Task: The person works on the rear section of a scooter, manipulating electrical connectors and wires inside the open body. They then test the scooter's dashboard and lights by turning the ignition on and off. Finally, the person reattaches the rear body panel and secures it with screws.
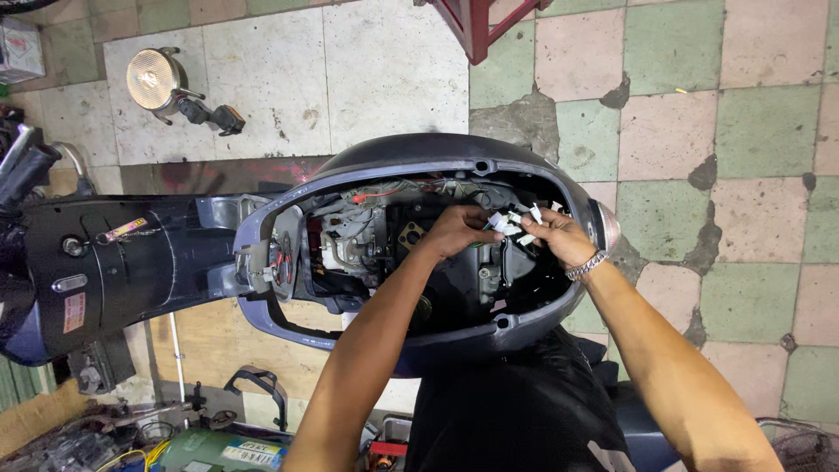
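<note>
Over cracked floor tiles (pixel 673 131), both hands, left hand (pixel 459 230) and right hand (pixel 559 236), pinch white wire connectors (pixel 516 223) inside the open scooter body (pixel 419 157), where pulling may loosen wires.

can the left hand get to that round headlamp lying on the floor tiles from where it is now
Probably not as things stand. The left hand is deep inside the open scooter body on the white connectors with the right hand. The round headlamp lies far off on the floor, beyond the shell's rim.
</note>
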